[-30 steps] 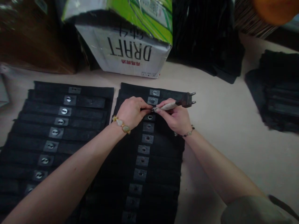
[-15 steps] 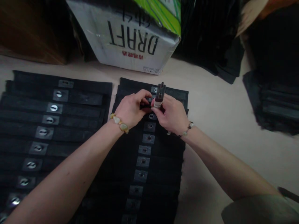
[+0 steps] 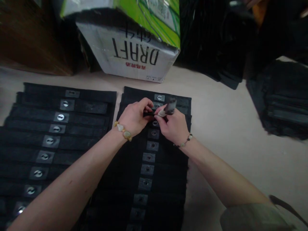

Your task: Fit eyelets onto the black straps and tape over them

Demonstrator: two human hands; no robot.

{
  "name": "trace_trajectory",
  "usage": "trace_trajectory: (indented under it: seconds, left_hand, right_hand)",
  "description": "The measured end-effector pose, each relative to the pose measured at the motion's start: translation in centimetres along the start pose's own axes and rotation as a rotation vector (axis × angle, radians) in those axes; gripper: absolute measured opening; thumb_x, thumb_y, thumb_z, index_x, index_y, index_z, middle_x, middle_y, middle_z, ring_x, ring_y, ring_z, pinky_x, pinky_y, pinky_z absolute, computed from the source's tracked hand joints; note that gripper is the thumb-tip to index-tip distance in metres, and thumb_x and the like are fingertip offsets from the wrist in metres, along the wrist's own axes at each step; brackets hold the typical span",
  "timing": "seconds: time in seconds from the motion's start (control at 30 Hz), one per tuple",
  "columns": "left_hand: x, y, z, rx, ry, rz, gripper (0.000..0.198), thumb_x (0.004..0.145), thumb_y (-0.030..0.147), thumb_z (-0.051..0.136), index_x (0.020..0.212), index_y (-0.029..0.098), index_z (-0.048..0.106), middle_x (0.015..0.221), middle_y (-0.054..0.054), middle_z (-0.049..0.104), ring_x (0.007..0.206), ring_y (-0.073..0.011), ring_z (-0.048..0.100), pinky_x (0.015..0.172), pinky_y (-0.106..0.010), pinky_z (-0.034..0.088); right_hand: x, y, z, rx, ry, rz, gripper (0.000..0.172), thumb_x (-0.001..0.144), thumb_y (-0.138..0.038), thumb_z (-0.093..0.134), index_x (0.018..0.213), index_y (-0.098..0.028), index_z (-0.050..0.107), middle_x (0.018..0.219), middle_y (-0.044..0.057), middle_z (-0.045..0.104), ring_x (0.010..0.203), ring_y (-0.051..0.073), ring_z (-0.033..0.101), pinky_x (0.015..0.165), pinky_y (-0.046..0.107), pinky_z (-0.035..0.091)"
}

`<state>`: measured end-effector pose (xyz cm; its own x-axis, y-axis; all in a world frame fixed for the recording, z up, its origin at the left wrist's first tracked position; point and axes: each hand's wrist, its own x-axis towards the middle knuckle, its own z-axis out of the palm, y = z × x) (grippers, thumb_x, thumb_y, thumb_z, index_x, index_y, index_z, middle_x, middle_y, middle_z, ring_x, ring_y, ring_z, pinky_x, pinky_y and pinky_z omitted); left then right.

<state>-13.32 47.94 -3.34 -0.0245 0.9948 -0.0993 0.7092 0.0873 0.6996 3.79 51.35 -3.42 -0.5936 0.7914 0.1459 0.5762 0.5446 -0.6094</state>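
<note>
My left hand (image 3: 136,115) is closed in a pinch on the edge of a black fabric panel (image 3: 149,113) in the upper part of the right-hand row. Close beside it, my right hand (image 3: 174,125) grips a small dark tool (image 3: 171,106) with a pale band near the fingers. The tool is blurred and its lower end is hidden, so its kind is unclear. Overlapping black panels run down this row, each with a small patch and a metal piece (image 3: 153,146) at its middle.
A second row of overlapping black panels (image 3: 79,125) with shiny metal pieces lies to the left. Behind stand a white and green carton (image 3: 134,61) and a brown box (image 3: 31,41). More black pieces (image 3: 279,99) are stacked at the right on the pale table (image 3: 216,128).
The dark tool has tipped to the right in my right hand. My left hand stays at the same row. The whole view has shifted slightly, showing more of the carton.
</note>
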Motion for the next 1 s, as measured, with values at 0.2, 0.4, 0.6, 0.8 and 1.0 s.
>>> trace_trajectory:
  seconds: [0.2,0.4,0.6,0.8,1.0]
  left_hand:
    - [2.1,1.3,-0.5,0.032,0.049,0.009,0.017,0.084,0.03,0.067,0.097,0.025,0.076,0.091,-0.001,0.075,0.089,-0.0181,0.068,0.084,-0.029,0.051]
    - [3.5,-0.1,0.3,0.012,0.057,0.119,0.017,0.084,0.03,0.067,0.096,0.028,0.079,0.097,0.0,0.075,0.092,-0.0171,0.068,0.087,-0.028,0.051]
    - [3.6,-0.5,0.3,0.044,0.033,0.118,0.017,0.083,0.028,0.067,0.096,0.027,0.079,0.096,0.0,0.075,0.092,-0.0179,0.068,0.087,-0.029,0.052]
    - [3.6,-0.6,0.2,0.024,0.036,0.057,0.019,0.079,0.031,0.07,0.095,0.022,0.075,0.099,-0.002,0.074,0.094,-0.0206,0.068,0.09,-0.032,0.052]
    - [3.4,-0.5,-0.2,-0.084,0.024,0.001,0.046,0.074,0.021,0.072,0.118,0.025,0.059,0.098,-0.001,0.074,0.09,-0.0173,0.069,0.083,-0.029,0.054]
  right_hand:
    - [0.4,2.9,-0.6,0.367,0.177,0.116,0.013,0.085,-0.032,0.066,0.091,-0.021,0.068,0.09,0.002,0.07,0.083,0.019,0.065,0.079,0.036,0.052]
    - [2.3,4.6,-1.1,0.421,0.146,0.09,0.015,0.082,-0.034,0.07,0.089,-0.021,0.068,0.088,0.002,0.069,0.081,0.019,0.064,0.077,0.035,0.052]
    - [2.8,4.1,-1.0,0.295,0.054,0.074,0.011,0.084,-0.029,0.066,0.089,-0.02,0.069,0.088,0.002,0.07,0.08,0.019,0.064,0.078,0.035,0.05]
    - [4.2,2.4,-1.2,0.017,-0.026,0.042,0.01,0.083,-0.024,0.062,0.091,-0.021,0.067,0.089,0.004,0.069,0.086,0.023,0.063,0.082,0.038,0.048]
    - [5.0,1.3,-1.9,-0.084,-0.119,-0.06,0.015,0.087,-0.022,0.056,0.099,-0.02,0.064,0.097,0.006,0.066,0.089,0.022,0.06,0.079,0.037,0.047]
